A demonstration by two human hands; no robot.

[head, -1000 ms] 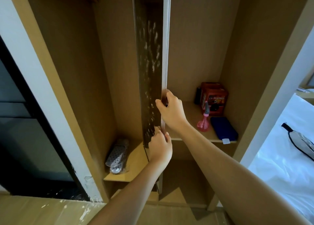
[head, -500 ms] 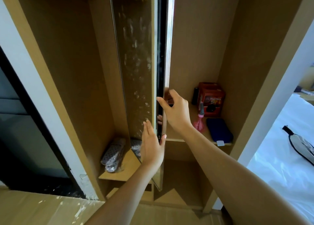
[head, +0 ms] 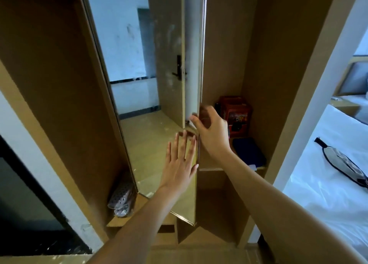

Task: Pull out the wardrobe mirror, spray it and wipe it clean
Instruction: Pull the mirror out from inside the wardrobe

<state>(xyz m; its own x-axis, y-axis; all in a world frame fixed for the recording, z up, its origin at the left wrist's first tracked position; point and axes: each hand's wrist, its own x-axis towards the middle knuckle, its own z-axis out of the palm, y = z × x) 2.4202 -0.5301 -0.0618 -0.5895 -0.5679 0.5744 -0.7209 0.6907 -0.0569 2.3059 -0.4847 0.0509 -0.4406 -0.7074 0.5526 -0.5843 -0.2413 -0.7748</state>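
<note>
Two hands work on one mirror, which stands swung out of the wardrobe. The left hand lies flat and released on the glass near its right edge; the right hand grasps that edge. Beyond, the shelf carries one red box and one blue pouch.

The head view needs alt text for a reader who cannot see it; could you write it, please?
A smudged mirror stands swung out of an open wardrobe; the left hand lies flat on the glass and the right hand grips its right edge. Slippers lie lower left.
</note>
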